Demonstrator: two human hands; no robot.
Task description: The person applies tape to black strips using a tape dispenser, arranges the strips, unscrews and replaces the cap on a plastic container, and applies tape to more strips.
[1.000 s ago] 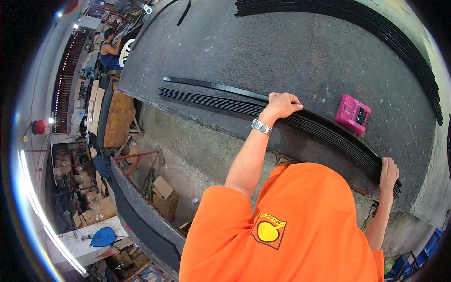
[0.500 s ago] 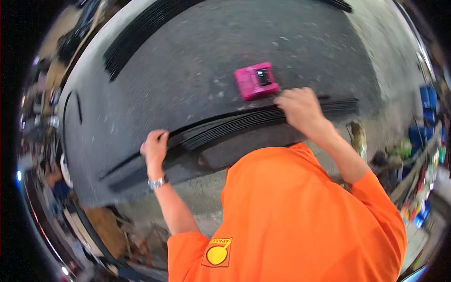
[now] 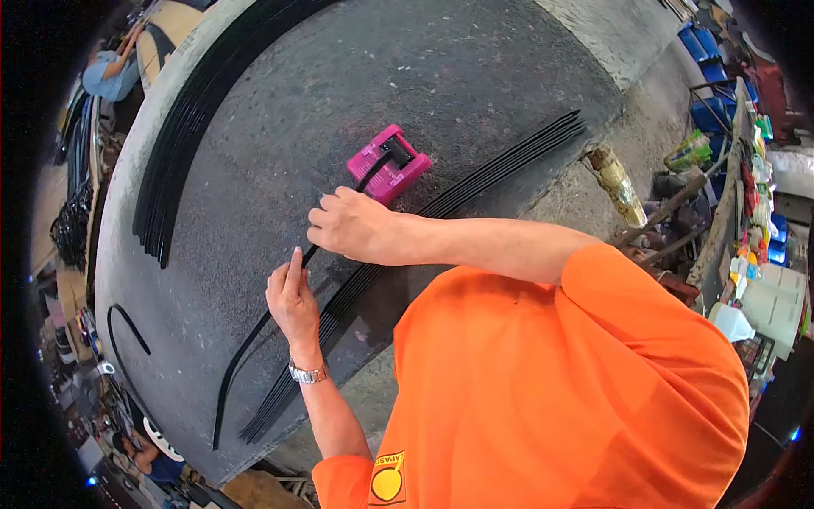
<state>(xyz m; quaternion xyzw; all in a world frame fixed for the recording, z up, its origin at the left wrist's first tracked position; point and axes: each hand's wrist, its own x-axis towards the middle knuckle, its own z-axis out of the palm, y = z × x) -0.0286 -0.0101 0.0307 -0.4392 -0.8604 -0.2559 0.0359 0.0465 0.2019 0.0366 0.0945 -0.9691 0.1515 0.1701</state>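
A long thin black strip runs through both hands, its upper end over the dark slot of a pink device. My right hand is closed round the strip just below the device. Lower and to the left, my left hand, with a metal watch at the wrist, pinches the same strip. The strip's lower end lies on the dark work surface. Beside it, a bundle of similar black strips lies along the near edge, passing under my right forearm.
A larger bundle of black strips curves along the far left edge. A looped black strip lies at the lower left. One person is at the upper left, another at the lower left. A wrapped roll stands past the right edge.
The view has turned toward the right. One strip has come away from the near bundle, and its end is now at the pink device. Both hands have moved closer together on it.
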